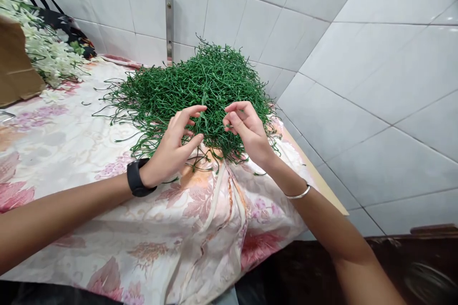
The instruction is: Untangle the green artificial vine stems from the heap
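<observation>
A big heap of thin green plastic stems (pixel 200 88) lies on a table covered with a floral cloth (pixel 71 152). My left hand (pixel 175 145), with a black watch on its wrist, hovers at the heap's near edge, thumb and fingers curved towards each other and pinched on a thin green stem. My right hand (pixel 246 128), with a silver bangle on its wrist, is just to the right, its fingers curled and pinched on another stem end. The two hands are a few centimetres apart.
White artificial flowers (pixel 43 47) and a brown cardboard piece (pixel 16 64) sit at the far left. White tiled walls (pixel 358 81) close in the back and right side. The table's right edge (pixel 322 176) runs along the wall. A metal bracket (pixel 169 28) is fixed to the back wall.
</observation>
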{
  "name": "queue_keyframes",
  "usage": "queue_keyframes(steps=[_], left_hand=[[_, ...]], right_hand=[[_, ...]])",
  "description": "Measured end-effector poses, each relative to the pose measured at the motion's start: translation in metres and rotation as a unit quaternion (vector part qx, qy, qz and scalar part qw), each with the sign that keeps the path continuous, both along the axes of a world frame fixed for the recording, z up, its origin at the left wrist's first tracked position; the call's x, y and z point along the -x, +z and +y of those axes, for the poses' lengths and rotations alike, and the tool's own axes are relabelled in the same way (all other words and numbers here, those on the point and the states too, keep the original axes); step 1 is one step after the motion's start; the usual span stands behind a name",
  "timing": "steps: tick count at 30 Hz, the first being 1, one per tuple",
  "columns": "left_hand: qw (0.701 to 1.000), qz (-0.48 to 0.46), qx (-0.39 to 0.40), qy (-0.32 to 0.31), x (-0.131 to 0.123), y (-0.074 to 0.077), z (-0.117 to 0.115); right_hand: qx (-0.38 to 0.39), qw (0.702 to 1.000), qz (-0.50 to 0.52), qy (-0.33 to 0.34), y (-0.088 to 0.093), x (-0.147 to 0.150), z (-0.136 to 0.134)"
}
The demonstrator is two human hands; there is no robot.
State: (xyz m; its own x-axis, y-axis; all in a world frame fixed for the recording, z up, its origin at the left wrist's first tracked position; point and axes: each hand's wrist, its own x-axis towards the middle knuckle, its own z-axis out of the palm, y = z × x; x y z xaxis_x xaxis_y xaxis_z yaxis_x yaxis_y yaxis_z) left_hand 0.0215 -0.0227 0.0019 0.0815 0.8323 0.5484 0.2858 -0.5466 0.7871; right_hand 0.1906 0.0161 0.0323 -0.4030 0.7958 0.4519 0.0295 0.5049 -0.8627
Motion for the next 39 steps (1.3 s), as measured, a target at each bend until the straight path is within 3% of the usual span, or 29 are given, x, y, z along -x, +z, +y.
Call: queue_keyframes(steps=[2, 4, 11, 14, 17, 21, 24, 30, 35, 39], left_hand=[[0.994, 0.081, -0.059, 0.037, 0.002, 0.003, -0.003], [0.988, 0.118, -0.093, 0.034, 0.002, 0.007, -0.007], [0.993, 0.062, -0.096, -0.043, -0.001, 0.008, -0.008], [0.998, 0.024, -0.064, -0.011, 0.001, 0.007, -0.006], [0.997, -0.012, -0.069, 0.037, 0.004, 0.008, -0.006], [0.995, -0.020, -0.094, 0.017, 0.003, 0.009, -0.008], [0.993, 0.016, -0.115, -0.013, 0.001, 0.009, -0.011], [0.992, 0.006, -0.115, 0.049, 0.000, 0.007, -0.011], [0.996, -0.044, -0.071, -0.008, -0.001, 0.007, -0.009], [0.996, -0.060, -0.054, -0.035, -0.002, 0.007, -0.010]], right_hand=[[-0.036, 0.999, -0.021, -0.004, -0.002, 0.001, -0.005], [-0.074, 0.996, -0.042, -0.005, -0.005, 0.002, -0.009], [-0.197, 0.975, -0.102, -0.004, -0.011, 0.002, -0.014], [-0.298, 0.944, -0.139, -0.036, -0.006, -0.001, -0.017], [-0.403, 0.892, -0.171, -0.114, -0.001, -0.004, -0.019], [-0.459, 0.856, -0.184, -0.153, -0.002, -0.005, -0.020], [-0.443, 0.868, -0.185, -0.128, -0.005, -0.004, -0.020], [-0.301, 0.944, -0.121, -0.053, -0.006, -0.002, -0.026], [-0.167, 0.983, -0.068, -0.015, -0.005, 0.000, -0.030], [-0.102, 0.994, -0.041, -0.002, -0.003, -0.001, -0.031]])
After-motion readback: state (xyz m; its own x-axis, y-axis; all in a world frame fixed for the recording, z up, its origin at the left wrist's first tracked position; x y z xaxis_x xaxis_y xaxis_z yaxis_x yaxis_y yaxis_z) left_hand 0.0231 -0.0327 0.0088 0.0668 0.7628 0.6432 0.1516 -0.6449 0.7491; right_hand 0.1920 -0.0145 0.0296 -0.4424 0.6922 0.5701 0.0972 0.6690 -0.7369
